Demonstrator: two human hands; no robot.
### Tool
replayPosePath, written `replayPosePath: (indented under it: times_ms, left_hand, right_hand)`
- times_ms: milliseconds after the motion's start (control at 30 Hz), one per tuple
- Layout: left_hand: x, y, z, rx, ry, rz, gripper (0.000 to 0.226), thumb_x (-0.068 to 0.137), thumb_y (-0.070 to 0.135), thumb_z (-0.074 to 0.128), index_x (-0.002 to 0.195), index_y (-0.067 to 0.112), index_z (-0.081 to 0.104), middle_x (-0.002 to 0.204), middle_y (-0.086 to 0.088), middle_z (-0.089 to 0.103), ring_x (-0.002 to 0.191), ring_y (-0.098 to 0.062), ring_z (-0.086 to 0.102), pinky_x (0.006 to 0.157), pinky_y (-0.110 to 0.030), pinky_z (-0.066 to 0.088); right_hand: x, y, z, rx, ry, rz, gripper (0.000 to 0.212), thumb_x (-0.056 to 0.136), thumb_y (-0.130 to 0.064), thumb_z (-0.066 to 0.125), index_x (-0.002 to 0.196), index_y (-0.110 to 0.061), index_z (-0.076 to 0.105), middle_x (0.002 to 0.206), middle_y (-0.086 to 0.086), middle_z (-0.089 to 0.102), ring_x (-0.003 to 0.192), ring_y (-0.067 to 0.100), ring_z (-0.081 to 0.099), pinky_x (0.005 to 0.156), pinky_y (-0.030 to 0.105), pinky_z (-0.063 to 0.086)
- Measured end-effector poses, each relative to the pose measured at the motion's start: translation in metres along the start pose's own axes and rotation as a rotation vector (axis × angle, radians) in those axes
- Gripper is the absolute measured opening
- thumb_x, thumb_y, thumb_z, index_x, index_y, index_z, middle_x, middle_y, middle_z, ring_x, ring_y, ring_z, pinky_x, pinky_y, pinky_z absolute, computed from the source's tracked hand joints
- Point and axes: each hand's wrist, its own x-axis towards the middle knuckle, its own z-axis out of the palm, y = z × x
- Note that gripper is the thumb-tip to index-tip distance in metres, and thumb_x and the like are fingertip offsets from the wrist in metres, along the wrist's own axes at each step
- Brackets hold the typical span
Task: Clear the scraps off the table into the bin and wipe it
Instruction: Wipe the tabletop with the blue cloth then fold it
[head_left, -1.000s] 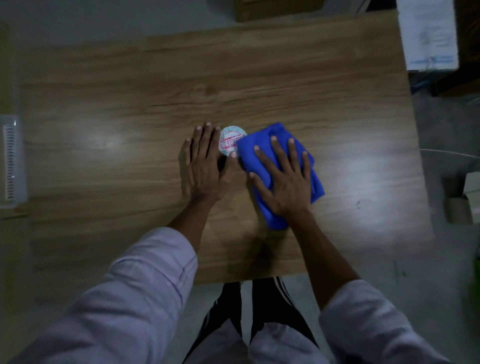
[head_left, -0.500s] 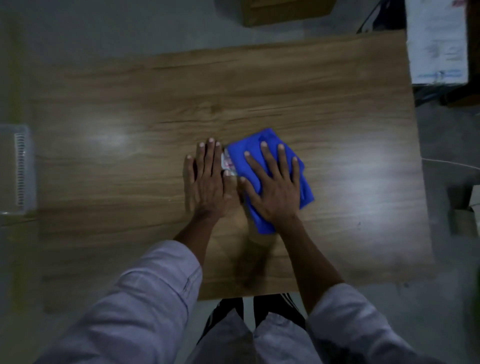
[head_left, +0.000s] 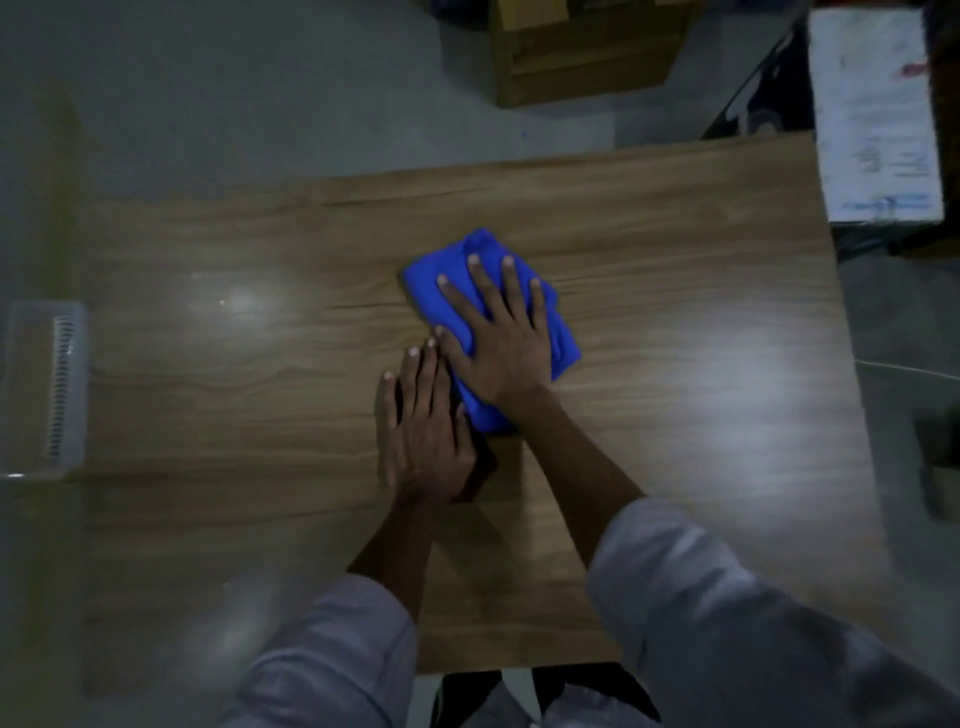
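Observation:
My right hand (head_left: 501, 340) presses flat with spread fingers on a folded blue cloth (head_left: 423, 283) near the middle of the wooden table (head_left: 675, 415). Just left of it and nearer to me, my left hand (head_left: 423, 431) lies palm down on the wood, fingertips touching the cloth's edge. The round white and red scrap is out of sight, hidden under a hand or the cloth. A clear plastic bin (head_left: 47, 384) stands off the table's left edge.
A cardboard box (head_left: 582, 52) sits on the floor beyond the far edge. At the far right corner stands a white box (head_left: 878, 119). Grey floor surrounds the table. My legs show under the near edge.
The blue cloth and my right hand slid left and away over the round scrap, which is now covered. My left hand drew back toward me. The camera view shifted.

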Motion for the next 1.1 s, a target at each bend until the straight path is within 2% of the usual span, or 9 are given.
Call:
replayPosePath:
  times_ms: [233,367,467,567,700,767,867,967,1100]
  left_hand:
    - [0.001,0.002,-0.003,-0.073,0.029,-0.017,0.067,0.098,0.034,0.038,0.160,0.016,0.022,0.169,0.001,0.014,0.157,-0.017,0.007,0.123,-0.053,0.016]
    - [0.003,0.000,-0.002,-0.093,0.046,-0.007,0.067,0.097,0.034,0.040,0.160,0.015,0.026,0.168,-0.001,0.019,0.157,-0.018,0.009,0.123,-0.054,0.017]
    - [0.002,0.003,-0.002,-0.102,0.061,-0.019,0.065,0.096,0.033,0.042,0.158,0.014,0.031,0.166,-0.002,0.025,0.156,-0.019,0.015,0.122,-0.053,0.018]
    - [0.015,0.010,-0.008,-0.042,0.025,-0.065,0.062,0.089,0.037,0.042,0.145,0.013,0.046,0.152,-0.008,0.044,0.138,-0.027,0.041,0.111,-0.050,0.029]
    - [0.074,0.024,-0.020,0.073,0.061,-0.207,0.033,0.082,0.035,0.043,0.103,0.012,0.053,0.107,-0.015,0.055,0.094,-0.033,0.049,0.082,-0.044,0.037]
    - [0.102,0.025,-0.019,0.030,0.145,-0.204,0.026,0.081,0.031,0.047,0.096,0.011,0.052,0.102,-0.016,0.054,0.091,-0.033,0.049,0.079,-0.044,0.035]
    - [0.119,0.024,-0.007,-0.019,0.192,-0.166,0.034,0.082,0.032,0.046,0.107,0.010,0.054,0.113,-0.016,0.055,0.101,-0.034,0.050,0.088,-0.045,0.036]
    - [0.118,0.023,-0.001,-0.093,0.205,-0.191,0.046,0.084,0.036,0.041,0.120,0.010,0.056,0.130,-0.015,0.054,0.117,-0.033,0.048,0.102,-0.047,0.034]
    - [0.118,0.020,-0.006,-0.170,0.222,-0.224,0.051,0.081,0.038,0.044,0.123,0.009,0.054,0.134,-0.014,0.054,0.120,-0.032,0.046,0.106,-0.048,0.031]
  right_hand:
    - [-0.001,0.090,-0.028,-0.016,-0.022,0.141,0.066,0.098,-0.068,0.034,0.158,-0.044,0.023,0.170,-0.006,0.014,0.157,0.030,0.005,0.123,0.058,0.008]
    - [0.056,0.066,-0.023,0.023,-0.027,0.290,0.067,0.098,-0.070,0.026,0.159,-0.045,0.015,0.171,-0.004,0.006,0.157,0.034,-0.001,0.124,0.059,0.000]
    - [0.041,0.034,-0.011,0.013,-0.070,0.049,0.068,0.098,-0.068,0.029,0.160,-0.042,0.020,0.171,-0.002,0.011,0.157,0.035,0.001,0.122,0.061,0.004]
    - [-0.016,0.051,-0.019,-0.004,-0.079,-0.148,0.067,0.099,-0.070,0.031,0.159,-0.042,0.021,0.171,-0.004,0.010,0.157,0.029,-0.001,0.122,0.060,0.009]
    - [-0.055,0.114,-0.038,-0.022,-0.027,0.054,0.066,0.097,-0.068,0.036,0.158,-0.045,0.026,0.170,-0.008,0.015,0.157,0.029,0.004,0.124,0.057,0.009]
    - [-0.024,0.128,-0.041,-0.026,-0.034,0.175,0.066,0.096,-0.069,0.034,0.157,-0.046,0.025,0.170,-0.009,0.014,0.157,0.030,0.005,0.123,0.057,0.009]
    - [0.054,0.121,-0.042,0.041,-0.026,0.250,0.067,0.096,-0.072,0.028,0.158,-0.048,0.021,0.171,-0.007,0.009,0.157,0.032,0.000,0.124,0.058,0.002]
    - [0.107,0.093,-0.029,0.078,-0.071,0.162,0.068,0.096,-0.073,0.029,0.158,-0.048,0.017,0.171,-0.007,0.005,0.157,0.032,-0.005,0.124,0.057,-0.005]
    - [0.068,0.064,-0.017,0.028,-0.079,-0.239,0.064,0.096,-0.068,0.037,0.156,-0.045,0.030,0.169,-0.006,0.019,0.157,0.032,0.007,0.124,0.058,0.007]
